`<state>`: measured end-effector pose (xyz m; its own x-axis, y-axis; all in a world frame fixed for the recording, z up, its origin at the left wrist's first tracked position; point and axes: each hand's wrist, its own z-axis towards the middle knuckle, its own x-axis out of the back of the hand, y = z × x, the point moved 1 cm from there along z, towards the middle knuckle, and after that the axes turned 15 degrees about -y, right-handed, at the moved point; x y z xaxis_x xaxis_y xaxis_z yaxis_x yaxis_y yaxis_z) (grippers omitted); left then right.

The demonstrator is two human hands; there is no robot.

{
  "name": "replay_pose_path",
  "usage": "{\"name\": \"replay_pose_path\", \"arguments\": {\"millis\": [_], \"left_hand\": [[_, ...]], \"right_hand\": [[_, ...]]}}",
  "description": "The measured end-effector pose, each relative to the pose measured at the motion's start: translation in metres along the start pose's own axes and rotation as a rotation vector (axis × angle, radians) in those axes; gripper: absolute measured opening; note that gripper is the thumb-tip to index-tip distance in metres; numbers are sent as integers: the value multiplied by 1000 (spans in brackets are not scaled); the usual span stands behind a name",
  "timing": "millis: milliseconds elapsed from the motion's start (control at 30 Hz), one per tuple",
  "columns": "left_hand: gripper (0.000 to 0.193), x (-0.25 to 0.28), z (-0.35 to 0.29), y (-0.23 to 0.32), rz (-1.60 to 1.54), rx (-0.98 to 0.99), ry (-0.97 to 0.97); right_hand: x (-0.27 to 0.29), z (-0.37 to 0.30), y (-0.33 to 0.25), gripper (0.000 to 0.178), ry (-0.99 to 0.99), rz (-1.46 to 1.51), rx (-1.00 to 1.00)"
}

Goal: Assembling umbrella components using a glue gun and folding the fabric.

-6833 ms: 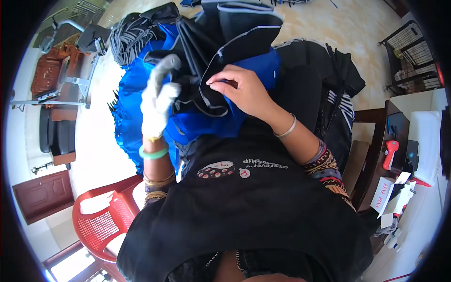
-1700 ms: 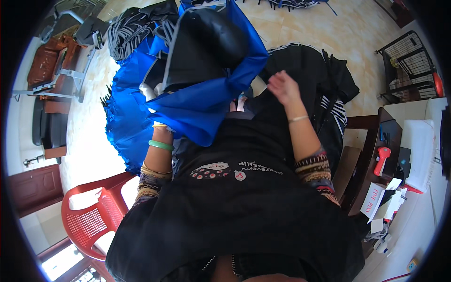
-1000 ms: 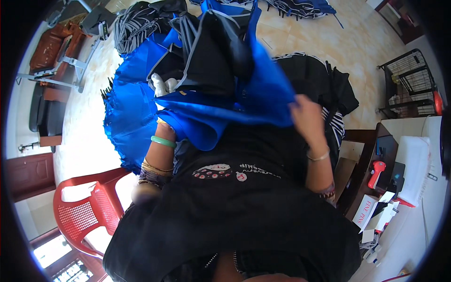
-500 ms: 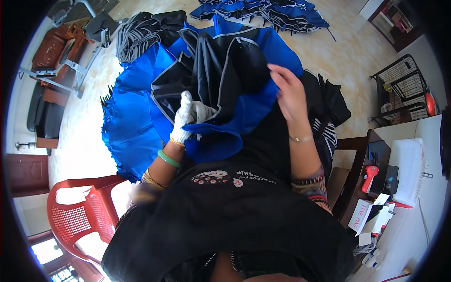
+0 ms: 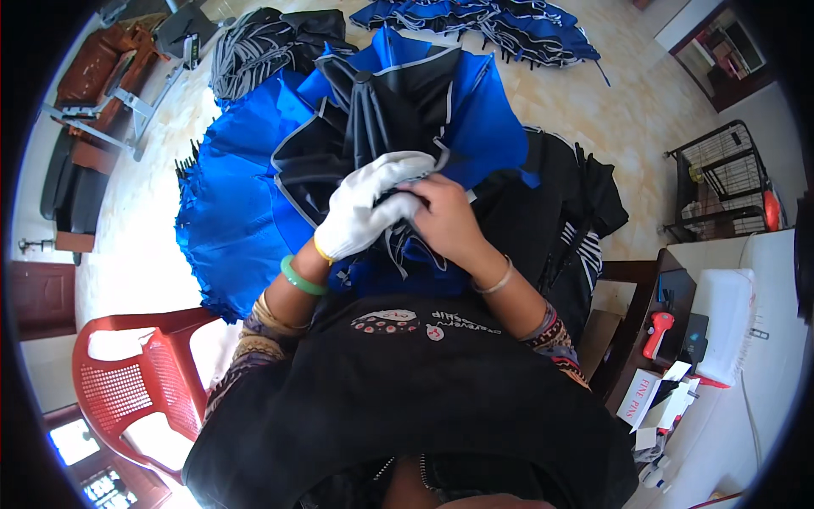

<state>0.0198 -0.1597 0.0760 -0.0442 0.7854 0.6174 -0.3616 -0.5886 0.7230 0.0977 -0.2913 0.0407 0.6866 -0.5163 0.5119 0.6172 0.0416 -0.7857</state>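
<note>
At centre, gloved left hand (image 5: 358, 209) clamped on umbrella (image 5: 413, 109); bent right hand (image 5: 449, 218) against left, grip unclear.

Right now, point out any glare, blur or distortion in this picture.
Head view: glare bleaches the floor beside the blue cloth pile and whites out the window; the cage slants near the right rim, corners black; left hand and right hand show no heavy blur.

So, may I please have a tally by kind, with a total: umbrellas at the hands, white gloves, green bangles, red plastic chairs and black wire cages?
Blue-and-black umbrella, at the left hand and right hand: 1
White glove, on the left hand: 1
Green bangle: 1
Red plastic chair: 1
Black wire cage: 1
Total: 5
</note>
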Motion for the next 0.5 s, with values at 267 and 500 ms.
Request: {"name": "replay_pose_path", "arguments": {"millis": [267,500], "left_hand": [[22,-25,7,-10,-380,86,-228],[19,-35,20,-30,-130,-5,-90]], "right_hand": [[54,-59,8,12,213,619,-359],[51,-61,10,19,195,968,-387]]}}
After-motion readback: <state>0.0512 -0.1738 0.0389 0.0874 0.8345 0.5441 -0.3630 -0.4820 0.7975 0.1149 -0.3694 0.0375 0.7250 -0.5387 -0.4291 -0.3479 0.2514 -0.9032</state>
